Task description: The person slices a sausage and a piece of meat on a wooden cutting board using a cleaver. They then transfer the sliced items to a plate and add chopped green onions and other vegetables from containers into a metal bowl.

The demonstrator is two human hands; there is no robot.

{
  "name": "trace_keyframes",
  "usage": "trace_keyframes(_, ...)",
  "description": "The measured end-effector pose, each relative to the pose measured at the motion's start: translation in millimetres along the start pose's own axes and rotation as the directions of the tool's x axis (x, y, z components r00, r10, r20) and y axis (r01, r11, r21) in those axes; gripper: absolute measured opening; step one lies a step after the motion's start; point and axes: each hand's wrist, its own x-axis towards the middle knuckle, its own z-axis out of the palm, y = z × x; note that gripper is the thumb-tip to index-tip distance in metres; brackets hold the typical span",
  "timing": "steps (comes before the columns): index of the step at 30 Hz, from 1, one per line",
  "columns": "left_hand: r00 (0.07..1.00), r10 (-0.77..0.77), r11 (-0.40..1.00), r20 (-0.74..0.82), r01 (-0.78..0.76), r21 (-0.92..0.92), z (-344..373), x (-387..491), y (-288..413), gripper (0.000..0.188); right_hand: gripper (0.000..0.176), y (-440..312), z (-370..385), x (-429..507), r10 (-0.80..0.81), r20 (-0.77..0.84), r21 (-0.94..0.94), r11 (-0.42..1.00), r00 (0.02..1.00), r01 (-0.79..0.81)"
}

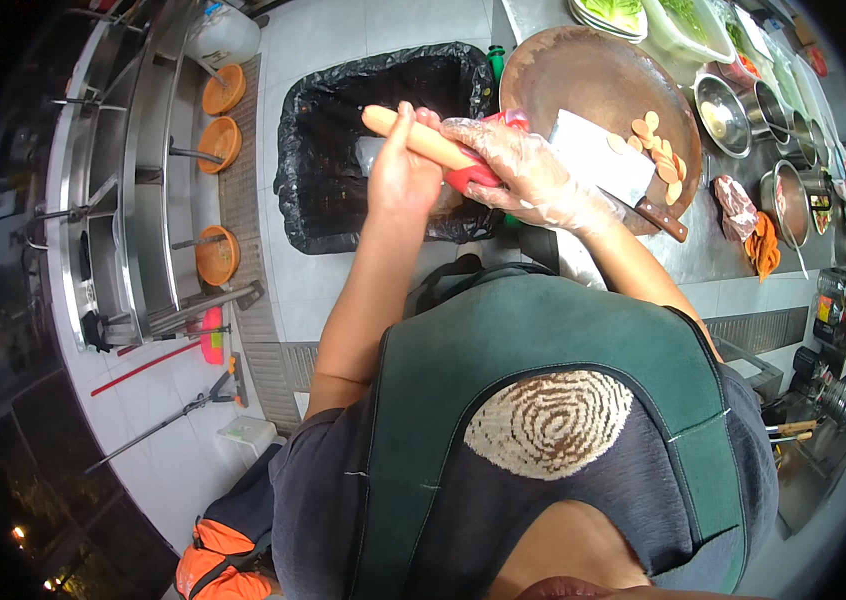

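Observation:
A long pale-orange sausage [434, 144] lies across both hands, above a bin lined with a black plastic bag [303, 161]. My left hand [402, 180] is bare and wraps around the sausage near its far end. On my right hand [543, 180] is a clear plastic glove; it grips the nearer end, where a red plastic casing [474, 177] covers the sausage. To the right stands a round wooden chopping block [565, 71]. A cleaver [610, 161] with a brown handle rests on it, beside several round sausage slices [664, 161].
Steel bowls [723, 116] line the counter's right side, near raw meat [736, 208] and an orange cloth [763, 246]. Behind the block are a plate of lettuce [614, 13] and a tub of greens [693, 22]. A steel rack [142, 150] stands left, its legs in orange dishes [219, 144].

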Motion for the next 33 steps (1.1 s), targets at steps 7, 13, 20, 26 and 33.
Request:
trace_keyframes(7,0.995,-0.052,0.996,0.088,0.059,-0.074,1,0,29,0.014,0.061,2,-11,2,0.104,-0.021,0.032,0.994,0.994,-0.103)
trace_keyframes(13,0.998,-0.035,0.998,0.061,0.032,0.060,-3,9,27,0.012,0.034,7,22,8,0.167,-0.041,-0.219,0.960,0.985,-0.172)
trace_keyframes(20,0.998,0.064,0.996,0.018,-0.063,-0.069,-37,34,81,0.013,0.008,3,23,-18,0.177,0.030,-0.298,0.941,0.984,-0.160)
trace_keyframes(26,0.999,-0.026,0.967,0.021,0.031,-0.254,-39,31,89,0.014,0.035,10,29,-18,0.285,0.130,0.279,0.909,0.950,-0.311)
trace_keyframes(33,0.967,-0.183,0.881,0.176,0.241,-0.408,-20,17,57,0.024,0.036,11,63,22,0.281,0.543,0.626,0.492,0.791,-0.605)
